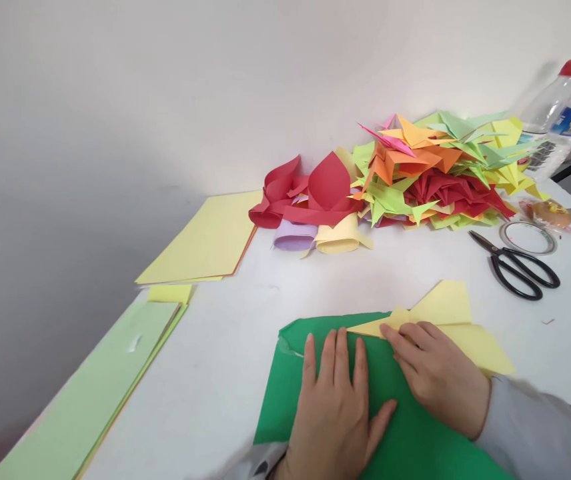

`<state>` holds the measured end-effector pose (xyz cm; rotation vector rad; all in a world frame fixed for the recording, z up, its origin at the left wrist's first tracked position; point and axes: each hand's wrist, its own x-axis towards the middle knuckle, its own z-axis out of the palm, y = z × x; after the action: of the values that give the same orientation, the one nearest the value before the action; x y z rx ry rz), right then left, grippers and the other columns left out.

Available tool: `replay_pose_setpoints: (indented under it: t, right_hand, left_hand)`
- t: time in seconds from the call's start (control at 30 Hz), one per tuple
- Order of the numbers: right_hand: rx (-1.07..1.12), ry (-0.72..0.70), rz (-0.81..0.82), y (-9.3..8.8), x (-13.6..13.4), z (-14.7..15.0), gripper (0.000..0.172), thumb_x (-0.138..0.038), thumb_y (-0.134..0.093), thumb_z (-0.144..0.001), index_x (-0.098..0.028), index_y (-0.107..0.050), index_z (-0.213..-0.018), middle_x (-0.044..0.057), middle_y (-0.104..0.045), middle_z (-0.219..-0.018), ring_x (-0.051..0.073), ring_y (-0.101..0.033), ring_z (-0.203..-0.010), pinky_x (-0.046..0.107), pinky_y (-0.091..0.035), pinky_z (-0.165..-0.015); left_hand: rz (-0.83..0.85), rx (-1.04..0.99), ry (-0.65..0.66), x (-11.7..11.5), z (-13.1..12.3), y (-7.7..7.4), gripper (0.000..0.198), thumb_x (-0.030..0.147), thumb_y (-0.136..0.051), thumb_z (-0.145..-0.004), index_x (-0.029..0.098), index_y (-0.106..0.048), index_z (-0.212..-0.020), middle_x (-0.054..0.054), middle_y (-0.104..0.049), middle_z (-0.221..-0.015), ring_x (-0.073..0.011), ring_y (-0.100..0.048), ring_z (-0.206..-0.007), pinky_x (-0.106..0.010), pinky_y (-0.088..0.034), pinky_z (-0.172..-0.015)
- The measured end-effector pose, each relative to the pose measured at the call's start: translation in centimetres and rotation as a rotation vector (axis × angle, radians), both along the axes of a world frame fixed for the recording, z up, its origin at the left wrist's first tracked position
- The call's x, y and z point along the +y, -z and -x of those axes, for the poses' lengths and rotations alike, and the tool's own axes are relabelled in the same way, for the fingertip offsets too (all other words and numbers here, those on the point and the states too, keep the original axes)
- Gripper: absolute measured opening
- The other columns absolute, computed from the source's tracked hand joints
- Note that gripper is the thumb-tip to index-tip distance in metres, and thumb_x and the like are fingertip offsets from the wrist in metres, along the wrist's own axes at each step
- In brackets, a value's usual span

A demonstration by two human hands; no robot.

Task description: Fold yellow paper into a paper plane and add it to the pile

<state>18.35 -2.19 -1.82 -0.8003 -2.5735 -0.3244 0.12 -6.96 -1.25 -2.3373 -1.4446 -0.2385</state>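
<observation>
My left hand [336,403] lies flat and open on a green paper sheet [405,433] near the table's front edge, fingers stretched forward. My right hand [435,377] rests beside it with curled fingers pressing on a folded yellow paper piece [445,313], which lies partly over the green sheet. The yellow piece has a pointed tip toward the left and a flap sticking up behind my fingers. A grey sleeve covers my right forearm.
A heap of folded paper shapes [430,177] in several colours lies at the back, with red, purple and yellow rolled pieces [315,207] beside it. Black scissors [518,267], a tape roll [528,237] and two bottles [560,113] are right. Yellow sheets [205,243] and green sheets [95,393] lie left.
</observation>
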Motion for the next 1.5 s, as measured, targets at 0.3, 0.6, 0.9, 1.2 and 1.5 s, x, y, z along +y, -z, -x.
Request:
replay_pose_setpoints:
  t: [0.3, 0.6, 0.9, 1.2, 1.5]
  right_hand:
    - [0.003, -0.006, -0.003, -0.1, 0.1, 0.0, 0.027, -0.005, -0.046, -0.086, -0.007, -0.071, -0.093, 0.016, -0.067, -0.112, 0.024, -0.052, -0.082, 0.038, -0.046, -0.067]
    - [0.02, 0.003, -0.004, 0.0, 0.0, 0.0, 0.028, -0.006, -0.044, -0.087, -0.007, -0.072, -0.089, 0.016, -0.067, -0.111, 0.023, -0.051, -0.08, 0.038, -0.046, -0.065]
    - [0.038, 0.01, -0.017, 0.2, 0.1, 0.1, 0.025, -0.005, -0.047, -0.088, -0.007, -0.072, -0.087, 0.015, -0.068, -0.109, 0.022, -0.051, -0.08, 0.037, -0.047, -0.065]
    - [0.031, 0.008, -0.017, 0.4, 0.1, 0.1, 0.026, -0.006, -0.046, -0.089, -0.007, -0.072, -0.088, 0.016, -0.067, -0.11, 0.022, -0.051, -0.08, 0.038, -0.046, -0.066]
    - [0.044, 0.001, -0.014, 0.5, 0.1, 0.0, 0.025, -0.006, -0.046, -0.089, -0.008, -0.071, -0.089, 0.015, -0.067, -0.111, 0.022, -0.051, -0.08, 0.038, -0.046, -0.066]
  left_hand:
    - [0.036, -0.061, 0.038, 0.8, 0.4, -0.2, 0.067, 0.061, -0.045, -0.085, 0.012, -0.057, -0.128, -0.018, -0.063, -0.109, -0.0337, -0.055, -0.107, -0.052, -0.033, -0.102]
    - [0.04, -0.095, 0.03, 0.9, 0.5, 0.3, 0.07, 0.063, -0.043, -0.085, 0.005, -0.059, -0.122, -0.02, -0.063, -0.115, -0.0348, -0.052, -0.115, -0.051, -0.029, -0.105]
    - [0.03, -0.052, 0.023, 1.1, 0.6, -0.1, 0.067, 0.056, -0.036, -0.091, -0.001, -0.061, -0.116, -0.021, -0.066, -0.113, -0.034, -0.055, -0.112, -0.05, -0.027, -0.105]
    - [0.011, -0.038, 0.006, 1.2, 0.9, 0.3, 0.063, 0.053, -0.041, -0.088, 0.0, -0.061, -0.116, -0.021, -0.064, -0.111, -0.0333, -0.056, -0.108, -0.049, -0.034, -0.101]
    - [-0.057, 0.058, 0.04, 1.4, 1.0, -0.1, 0.067, 0.052, -0.046, -0.085, -0.008, -0.063, -0.109, -0.027, -0.065, -0.106, -0.036, -0.059, -0.1, -0.049, -0.037, -0.095]
